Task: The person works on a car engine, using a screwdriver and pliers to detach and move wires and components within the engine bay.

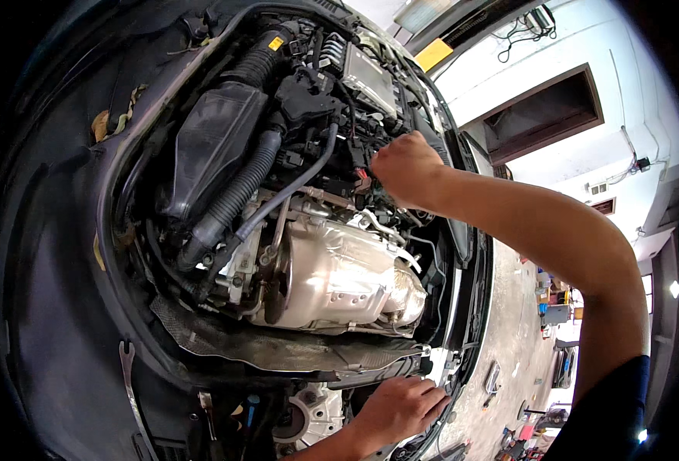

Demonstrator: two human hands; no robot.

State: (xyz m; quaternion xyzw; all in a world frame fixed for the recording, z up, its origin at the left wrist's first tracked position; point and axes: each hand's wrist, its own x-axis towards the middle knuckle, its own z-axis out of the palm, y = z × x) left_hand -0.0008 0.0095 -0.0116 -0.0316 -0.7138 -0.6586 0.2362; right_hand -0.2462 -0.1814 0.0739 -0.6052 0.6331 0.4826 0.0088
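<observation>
My right hand [407,170] reaches into the upper middle of the engine bay, closed beside a red connector [361,181] among black hoses and wiring; what its fingers hold is hidden. Lower down, my left hand [405,407] has its fingers curled over the engine bay's edge [448,369]. Between the hands lies a large silver metal housing [328,273], with a crinkled heat shield [293,349] below it. A ribbed black hose [235,180] runs diagonally past a black plastic box [215,142].
An open-ended wrench [128,376], a blue-handled tool [252,411] and other tools lie on the dark covered body panel [55,269]. At right are the concrete floor [508,330] with scattered equipment and a white wall [620,115]. A yellow object [431,54] hangs at the top.
</observation>
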